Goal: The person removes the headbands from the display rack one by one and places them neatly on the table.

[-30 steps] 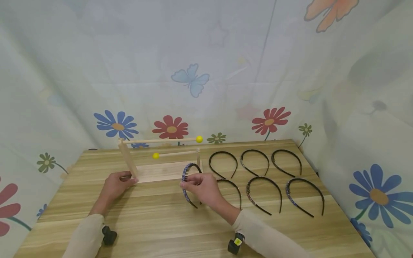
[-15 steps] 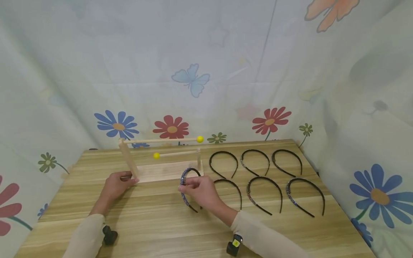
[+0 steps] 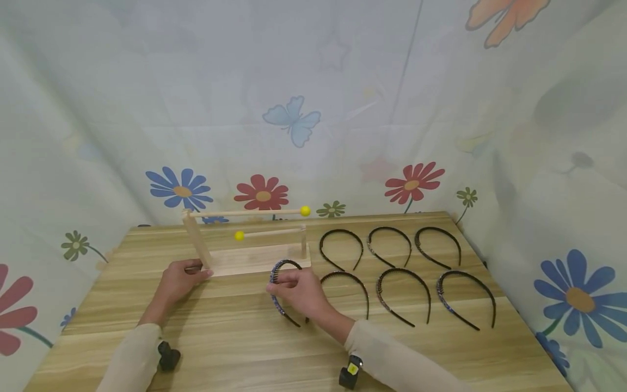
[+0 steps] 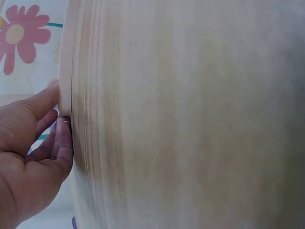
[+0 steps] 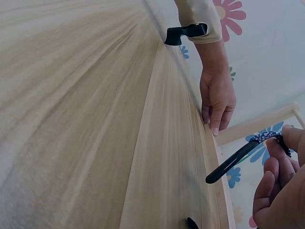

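Observation:
My right hand (image 3: 303, 294) pinches a black toothed headband (image 3: 272, 275) with blue glitter on its outer side. The headband is held upright in front of a pale wooden stand (image 3: 250, 260). In the right wrist view one dark end of the headband (image 5: 233, 163) points away from the fingers. My left hand (image 3: 178, 280) grips the near left corner of the stand's base; up close, the thumb lies against the base board (image 4: 66, 90) and the other fingers curl at its end. Two rods on the stand's posts end in yellow balls (image 3: 305, 210), with nothing hanging on them.
Several more headbands (image 3: 403, 269) lie in two rows on the wooden table (image 3: 220, 337), right of the stand. One in the near row (image 3: 366, 299) is partly behind my right hand. A flower-printed curtain (image 3: 343, 136) hangs behind the table.
My right hand has moved slightly left and toward me, lowering the headband a little. The left hand keeps its grip on the stand, which stays in place.

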### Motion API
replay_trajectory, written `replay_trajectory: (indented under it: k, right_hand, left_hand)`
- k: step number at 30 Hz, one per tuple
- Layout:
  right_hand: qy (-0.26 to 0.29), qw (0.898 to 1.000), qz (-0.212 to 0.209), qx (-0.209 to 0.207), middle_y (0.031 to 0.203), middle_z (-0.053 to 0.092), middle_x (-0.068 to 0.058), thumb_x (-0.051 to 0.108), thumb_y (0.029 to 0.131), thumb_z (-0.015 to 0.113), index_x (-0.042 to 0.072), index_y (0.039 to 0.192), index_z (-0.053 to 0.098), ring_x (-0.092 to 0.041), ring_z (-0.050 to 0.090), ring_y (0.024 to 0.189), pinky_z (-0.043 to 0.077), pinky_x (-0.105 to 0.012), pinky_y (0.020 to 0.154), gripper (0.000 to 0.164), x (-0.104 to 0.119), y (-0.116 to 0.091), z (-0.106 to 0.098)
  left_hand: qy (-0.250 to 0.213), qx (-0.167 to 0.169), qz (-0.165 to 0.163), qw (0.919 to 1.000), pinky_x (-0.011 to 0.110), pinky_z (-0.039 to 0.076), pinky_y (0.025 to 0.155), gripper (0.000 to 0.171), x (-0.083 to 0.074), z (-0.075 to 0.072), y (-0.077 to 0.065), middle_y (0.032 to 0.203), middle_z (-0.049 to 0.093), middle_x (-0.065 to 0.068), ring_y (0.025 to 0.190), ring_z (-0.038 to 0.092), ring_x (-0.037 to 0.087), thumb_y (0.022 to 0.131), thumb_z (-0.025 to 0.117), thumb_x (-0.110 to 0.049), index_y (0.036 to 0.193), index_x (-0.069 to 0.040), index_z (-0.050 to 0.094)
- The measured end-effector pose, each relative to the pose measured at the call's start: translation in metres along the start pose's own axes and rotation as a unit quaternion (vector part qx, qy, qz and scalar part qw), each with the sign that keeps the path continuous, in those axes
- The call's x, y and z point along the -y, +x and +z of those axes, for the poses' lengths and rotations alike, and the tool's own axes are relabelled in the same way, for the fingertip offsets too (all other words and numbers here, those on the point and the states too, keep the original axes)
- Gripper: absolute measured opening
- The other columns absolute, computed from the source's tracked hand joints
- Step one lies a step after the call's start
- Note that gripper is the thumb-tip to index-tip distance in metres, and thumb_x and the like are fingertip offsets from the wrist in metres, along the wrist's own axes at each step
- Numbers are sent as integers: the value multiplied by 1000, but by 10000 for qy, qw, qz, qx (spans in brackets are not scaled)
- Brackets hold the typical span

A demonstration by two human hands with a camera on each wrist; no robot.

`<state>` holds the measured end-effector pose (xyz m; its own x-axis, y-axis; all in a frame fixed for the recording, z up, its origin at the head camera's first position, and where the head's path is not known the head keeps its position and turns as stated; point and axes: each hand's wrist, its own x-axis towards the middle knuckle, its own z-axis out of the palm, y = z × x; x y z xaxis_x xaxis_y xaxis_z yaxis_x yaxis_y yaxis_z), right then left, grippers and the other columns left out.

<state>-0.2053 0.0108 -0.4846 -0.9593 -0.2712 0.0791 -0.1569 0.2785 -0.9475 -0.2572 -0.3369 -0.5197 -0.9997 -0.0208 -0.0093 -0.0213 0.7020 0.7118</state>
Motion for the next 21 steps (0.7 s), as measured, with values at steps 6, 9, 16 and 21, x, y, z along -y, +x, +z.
replay_trajectory:
  k: [6, 9, 16, 21]
  right_hand:
    - [21, 10000, 26, 2, 108, 77, 1, 37, 86, 83, 13, 100, 82, -8, 72, 86, 59, -26, 74, 27, -1, 1, 5]
    - [64, 10000, 54, 30, 97, 78, 3, 37, 86, 83, 12, 100, 82, -7, 72, 83, 59, -25, 72, 28, -1, 1, 7]
    - [92, 9998, 141, 69, 88, 78, 5, 37, 87, 83, 10, 101, 81, -5, 71, 78, 59, -24, 68, 30, -2, 1, 14]
    - [74, 9996, 230, 120, 84, 77, 6, 37, 87, 83, 12, 101, 82, -5, 70, 74, 58, -24, 64, 29, -5, 1, 19]
  left_hand:
    - [47, -65, 106, 9999, 42, 60, 83, 56, -2, 0, -1, 121, 70, 27, 109, 70, 39, 95, 75, -29, 134, 10, 61]
    - [41, -69, 118, 9999, 41, 60, 83, 56, -3, 0, -1, 120, 70, 27, 109, 70, 39, 95, 75, -29, 134, 10, 61]
    - [43, -62, 114, 9999, 41, 60, 83, 56, -1, 0, -1, 120, 70, 27, 109, 70, 40, 95, 75, -29, 133, 10, 61]
    - [9, -48, 85, 10000, 46, 59, 86, 57, 0, 1, 0, 121, 69, 28, 110, 70, 40, 95, 75, -30, 133, 10, 61]
